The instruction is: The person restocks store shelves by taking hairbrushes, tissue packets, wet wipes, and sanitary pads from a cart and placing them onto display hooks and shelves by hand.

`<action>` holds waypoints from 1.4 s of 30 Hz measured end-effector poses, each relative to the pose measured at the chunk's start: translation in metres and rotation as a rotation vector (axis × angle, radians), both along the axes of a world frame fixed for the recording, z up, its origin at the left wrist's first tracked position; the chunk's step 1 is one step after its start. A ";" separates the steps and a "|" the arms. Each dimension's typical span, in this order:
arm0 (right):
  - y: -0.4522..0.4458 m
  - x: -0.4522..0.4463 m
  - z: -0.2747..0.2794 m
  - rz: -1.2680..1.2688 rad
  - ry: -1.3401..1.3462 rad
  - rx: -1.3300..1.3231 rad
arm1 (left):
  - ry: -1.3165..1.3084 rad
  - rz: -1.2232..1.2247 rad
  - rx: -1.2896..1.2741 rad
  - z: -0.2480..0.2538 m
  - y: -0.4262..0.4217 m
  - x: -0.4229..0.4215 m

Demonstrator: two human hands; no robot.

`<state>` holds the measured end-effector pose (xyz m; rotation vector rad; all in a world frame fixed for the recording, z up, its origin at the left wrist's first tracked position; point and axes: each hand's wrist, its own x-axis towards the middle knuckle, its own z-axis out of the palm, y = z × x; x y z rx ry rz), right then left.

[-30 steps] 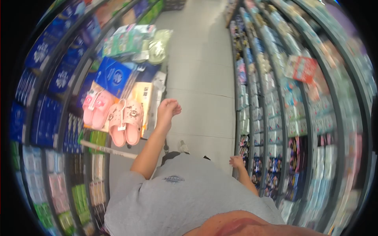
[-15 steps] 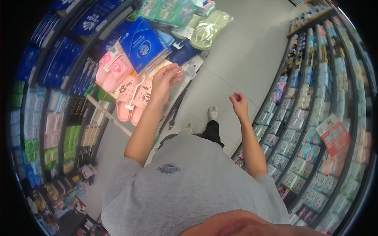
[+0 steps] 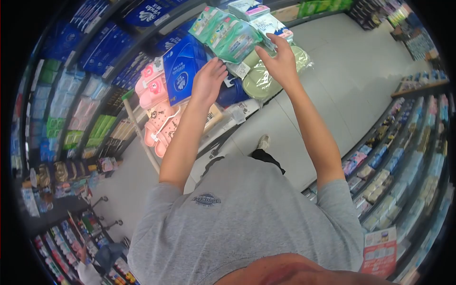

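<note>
L hand point(image 3: 209, 83): half-curled, hold unclear; blue pk point(image 3: 179, 71) just beside, approx 10 o'clock.
R hand point(image 3: 281, 64): thumb/fingers spread wide, nothing gripped; green pks point(image 3: 227, 38) nr, approx 10 o'clock.

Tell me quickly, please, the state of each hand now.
Left hand: open, loosely bent, nothing visibly held.
Right hand: open, thumb spread; contact with the green packs cannot be told.

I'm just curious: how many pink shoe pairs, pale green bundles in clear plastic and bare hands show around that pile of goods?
Pink shoe pairs: 2, upper pair and lower pair
Pale green bundle: 1
Hands: 2, left hand and right hand
Total: 5
</note>
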<state>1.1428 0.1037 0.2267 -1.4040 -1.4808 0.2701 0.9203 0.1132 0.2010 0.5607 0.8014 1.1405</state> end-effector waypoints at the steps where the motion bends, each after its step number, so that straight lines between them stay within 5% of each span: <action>1: 0.014 0.002 -0.001 0.029 0.013 0.000 | 0.013 0.029 0.000 0.001 0.006 0.006; 13: 0.072 -0.009 -0.003 0.262 -0.156 0.132 | -0.039 0.214 -0.088 0.002 0.026 0.036; 26: 0.041 -0.028 0.019 0.266 0.039 0.108 | -0.043 0.121 -0.030 0.025 -0.001 0.027; 37: -0.030 -0.032 0.041 0.113 0.370 0.143 | -0.067 -0.046 0.185 0.050 -0.011 0.015; 42: -0.083 -0.033 0.050 -0.105 0.294 0.143 | -0.041 -0.278 0.247 0.043 -0.019 0.022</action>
